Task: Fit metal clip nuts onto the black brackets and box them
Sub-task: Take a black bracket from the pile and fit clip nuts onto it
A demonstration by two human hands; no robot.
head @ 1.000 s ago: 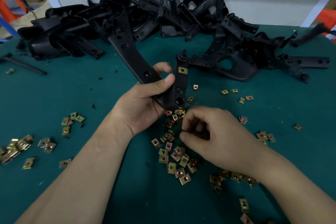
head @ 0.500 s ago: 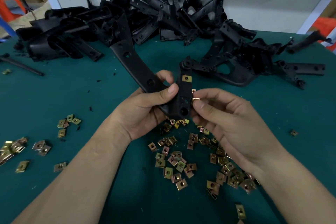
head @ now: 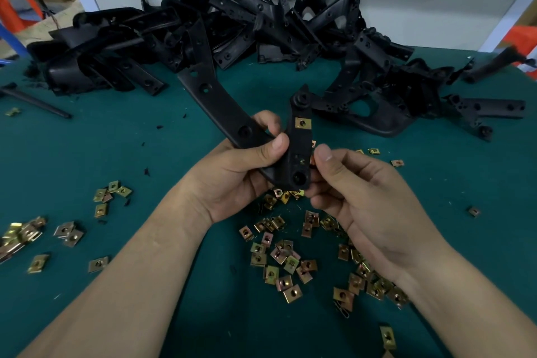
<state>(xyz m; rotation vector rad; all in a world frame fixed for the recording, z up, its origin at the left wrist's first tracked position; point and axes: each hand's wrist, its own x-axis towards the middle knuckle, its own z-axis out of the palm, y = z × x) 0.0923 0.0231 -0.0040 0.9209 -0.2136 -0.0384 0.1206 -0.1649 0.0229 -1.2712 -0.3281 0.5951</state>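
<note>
Nearly upright black bracket [head: 299, 148], tip up.

L hand [head: 232, 180], R hand [head: 369, 197] bare; nails prob. short.

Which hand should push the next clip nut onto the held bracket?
Right. The right hand pinches a clip nut at the bracket's edge, below the fitted nut; the left hand is busy gripping the bracket.
</note>
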